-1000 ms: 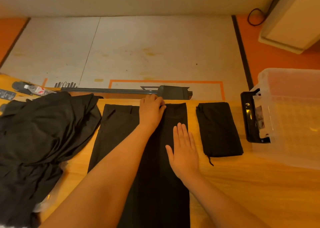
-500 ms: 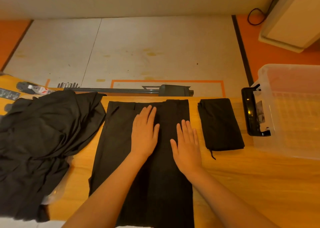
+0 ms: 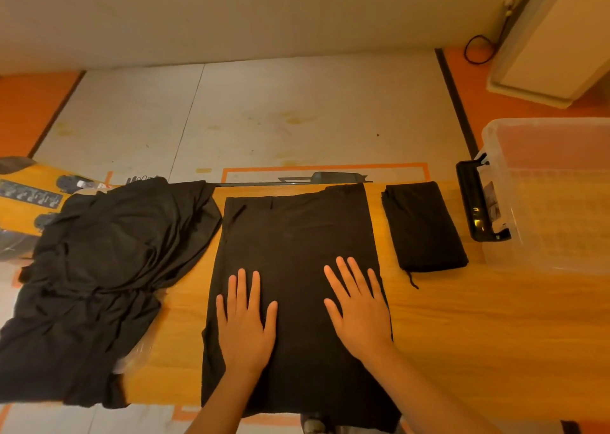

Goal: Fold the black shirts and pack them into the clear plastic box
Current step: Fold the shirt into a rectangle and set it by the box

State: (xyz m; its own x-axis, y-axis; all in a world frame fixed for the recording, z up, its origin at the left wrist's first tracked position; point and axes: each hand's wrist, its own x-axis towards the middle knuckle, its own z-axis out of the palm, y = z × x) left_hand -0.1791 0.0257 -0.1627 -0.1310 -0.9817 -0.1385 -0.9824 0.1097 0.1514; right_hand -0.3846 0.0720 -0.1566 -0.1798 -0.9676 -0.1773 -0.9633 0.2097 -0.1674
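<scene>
Head camera is looking down at a wooden table (image 3: 478,334); a long black shirt (image 3: 297,232) is lying flat in the middle of it, with its near end hanging over the table's near edge; both hands are lying flat on this shirt, palms down; the left hand (image 3: 246,328) is pressing on the left half with its fingers straight and a little spread, holding nothing; the right hand (image 3: 359,315) is pressing near the right edge of the shirt, its fingers straight and spread too, gripping nothing; a small folded shirt (image 3: 424,225) is lying just to the right of the long one, not touching it, with a thin string (image 3: 412,280) poking out at its near corner; the clear plastic box (image 3: 554,202) is standing at the right end of the table, near the folded shirt, and a black handle (image 3: 475,202) is sticking out on its left side; a messy pile of black shirts (image 3: 99,268) is lying on the left side of the table, just beside the long shirt.
</scene>
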